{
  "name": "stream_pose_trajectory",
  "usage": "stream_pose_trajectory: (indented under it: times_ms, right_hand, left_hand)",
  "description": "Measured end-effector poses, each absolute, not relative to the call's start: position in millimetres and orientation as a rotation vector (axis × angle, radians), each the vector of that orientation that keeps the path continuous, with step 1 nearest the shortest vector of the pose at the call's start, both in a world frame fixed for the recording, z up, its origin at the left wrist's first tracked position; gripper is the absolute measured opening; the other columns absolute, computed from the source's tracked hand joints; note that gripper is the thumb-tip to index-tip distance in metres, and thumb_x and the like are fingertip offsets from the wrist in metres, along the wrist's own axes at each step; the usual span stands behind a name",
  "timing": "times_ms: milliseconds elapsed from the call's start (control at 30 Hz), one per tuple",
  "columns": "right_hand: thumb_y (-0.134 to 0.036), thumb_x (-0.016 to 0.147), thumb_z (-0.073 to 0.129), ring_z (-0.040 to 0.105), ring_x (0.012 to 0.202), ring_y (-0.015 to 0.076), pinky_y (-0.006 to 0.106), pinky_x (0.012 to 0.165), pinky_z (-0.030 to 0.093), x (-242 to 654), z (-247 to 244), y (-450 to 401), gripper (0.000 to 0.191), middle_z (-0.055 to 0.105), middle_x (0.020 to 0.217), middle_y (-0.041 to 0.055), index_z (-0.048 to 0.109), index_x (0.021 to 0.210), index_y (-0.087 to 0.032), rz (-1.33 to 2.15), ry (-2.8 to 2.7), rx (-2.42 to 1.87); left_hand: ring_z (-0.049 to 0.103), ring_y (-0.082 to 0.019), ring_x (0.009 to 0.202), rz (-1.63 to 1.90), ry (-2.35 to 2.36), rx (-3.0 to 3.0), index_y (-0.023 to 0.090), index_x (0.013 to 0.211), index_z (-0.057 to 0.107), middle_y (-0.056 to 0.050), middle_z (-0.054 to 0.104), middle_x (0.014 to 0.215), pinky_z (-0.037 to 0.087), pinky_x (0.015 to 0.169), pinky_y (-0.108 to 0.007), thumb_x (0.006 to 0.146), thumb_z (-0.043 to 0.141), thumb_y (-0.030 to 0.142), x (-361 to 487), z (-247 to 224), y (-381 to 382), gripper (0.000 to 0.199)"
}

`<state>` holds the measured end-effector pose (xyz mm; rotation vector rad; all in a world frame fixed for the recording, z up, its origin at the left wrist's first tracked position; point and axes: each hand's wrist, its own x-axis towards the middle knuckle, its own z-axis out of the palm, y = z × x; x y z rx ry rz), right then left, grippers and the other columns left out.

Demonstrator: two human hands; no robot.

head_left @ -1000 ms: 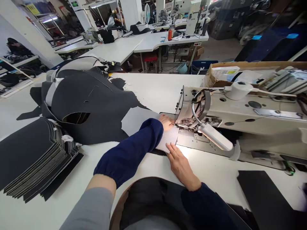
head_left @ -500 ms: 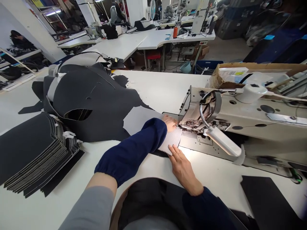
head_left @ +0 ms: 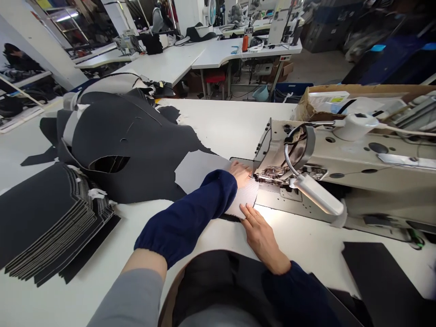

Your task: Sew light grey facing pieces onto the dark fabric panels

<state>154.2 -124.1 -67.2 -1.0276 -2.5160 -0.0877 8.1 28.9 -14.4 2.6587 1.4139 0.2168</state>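
A pale grey fabric piece (head_left: 247,197) lies at the needle area of a beige sewing machine (head_left: 354,159). My left hand (head_left: 240,173) rests on its far part, beside the presser foot, with its fingers bent; whether they pinch anything is hidden. My right hand (head_left: 260,231) lies nearer to me, fingers stretched out, their tips on the near edge of the fabric. To the left, a large dark grey fabric piece (head_left: 153,145) spreads over the table, joined to or overlapping the pale one. The machine's lamp (head_left: 318,195) lights the table beside my right hand.
A stack of dark cut pieces (head_left: 44,218) lies at the left. One black piece (head_left: 384,277) is at the lower right. Behind the machine stands an open cardboard box (head_left: 303,102). Farther back are another white table (head_left: 218,52) and a seated person (head_left: 17,56).
The view has shifted slightly. Both hands keep nearly the same places on the fabric, and any movement of the fabric is too small to tell.
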Motion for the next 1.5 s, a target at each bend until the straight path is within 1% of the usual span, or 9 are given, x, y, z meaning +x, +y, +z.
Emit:
stream_pose_trajectory:
  times_ms: [100,233,333,533,700,1067,1200,1333,1500]
  right_hand:
    - [0.007,0.076,0.031,0.035,0.129,0.0287,0.046,0.1,0.043,154,-63,-127,0.034,0.045,0.134,0.0158,0.059,0.08,-0.011,-0.075,-2.463,-1.051]
    - [-0.002,0.084,0.037,0.048,0.106,0.0268,0.041,0.082,0.047,150,-56,-138,0.026,0.052,0.113,0.0151,0.061,0.083,-0.013,-0.041,-2.327,-1.244]
    - [-0.009,0.088,0.041,0.05,0.088,0.0226,0.038,0.074,0.046,143,-53,-151,0.023,0.054,0.096,0.0116,0.062,0.097,-0.015,-0.013,-2.31,-1.329]
    - [-0.01,0.091,0.039,0.042,0.119,0.0273,0.043,0.1,0.039,129,-62,-169,0.03,0.053,0.121,0.0169,0.057,0.115,-0.005,-0.118,-2.357,-1.178]
    - [-0.013,0.092,0.04,0.048,0.116,0.0273,0.044,0.102,0.038,129,-64,-169,0.034,0.055,0.12,0.0181,0.053,0.122,-0.004,-0.118,-2.422,-1.213]
    - [-0.034,0.09,0.054,0.043,0.122,0.0328,0.045,0.104,0.037,100,-72,-146,0.044,0.053,0.124,0.0222,0.058,0.116,0.001,-0.143,-2.438,-1.223]
    - [-0.034,0.091,0.052,0.042,0.123,0.0345,0.045,0.103,0.037,100,-74,-139,0.045,0.052,0.124,0.0239,0.057,0.117,0.003,-0.203,-2.421,-1.224]
    - [-0.03,0.091,0.05,0.047,0.118,0.0336,0.044,0.101,0.039,103,-71,-130,0.039,0.055,0.12,0.0224,0.06,0.113,0.0,-0.216,-2.401,-1.24]
    - [-0.024,0.091,0.047,0.051,0.112,0.032,0.045,0.101,0.038,103,-71,-120,0.033,0.059,0.111,0.0224,0.062,0.109,0.0,-0.241,-2.438,-1.251]
  left_hand:
    - [0.044,-0.025,0.12,0.29,1.241,2.688,0.019,0.118,0.055,-0.009,0.051,0.131,0.029,0.104,-0.04,0.086,0.055,0.035,-9,-14,-3,0.035]
    - [0.035,-0.026,0.131,0.108,0.857,2.734,0.021,0.133,0.043,-0.009,0.04,0.143,0.027,0.109,-0.045,0.085,0.05,0.057,-40,-19,-50,0.059]
    - [0.03,-0.025,0.136,0.052,0.853,2.769,0.019,0.132,0.045,-0.008,0.039,0.145,0.027,0.11,-0.044,0.093,0.042,0.046,-50,-23,-69,0.048]
    - [0.027,-0.029,0.137,0.015,0.951,2.816,0.018,0.133,0.046,-0.004,0.038,0.146,0.025,0.111,-0.049,0.083,0.044,0.02,-37,-26,-82,0.05]
    - [0.031,-0.028,0.134,-0.107,1.083,2.799,0.019,0.134,0.045,-0.002,0.039,0.145,0.031,0.108,-0.048,0.088,0.035,0.015,-22,-22,-85,0.047]
    - [0.035,-0.025,0.128,-0.115,0.919,2.883,0.017,0.128,0.049,-0.005,0.038,0.145,0.037,0.1,-0.036,0.085,0.046,0.016,-21,-14,-52,0.043]
    - [0.048,-0.02,0.104,-0.062,0.891,2.787,0.019,0.11,0.06,-0.007,0.051,0.126,0.042,0.089,-0.032,0.084,0.046,0.013,-25,-9,-44,0.031]
    - [0.045,-0.018,0.091,-0.053,0.947,2.747,0.017,0.093,0.063,-0.006,0.055,0.101,0.042,0.082,-0.028,0.081,0.043,0.005,-17,-9,-42,0.027]
    - [0.043,-0.018,0.088,-0.096,0.948,2.787,0.016,0.087,0.062,-0.006,0.053,0.098,0.042,0.081,-0.029,0.078,0.045,0.002,-9,-8,-36,0.024]
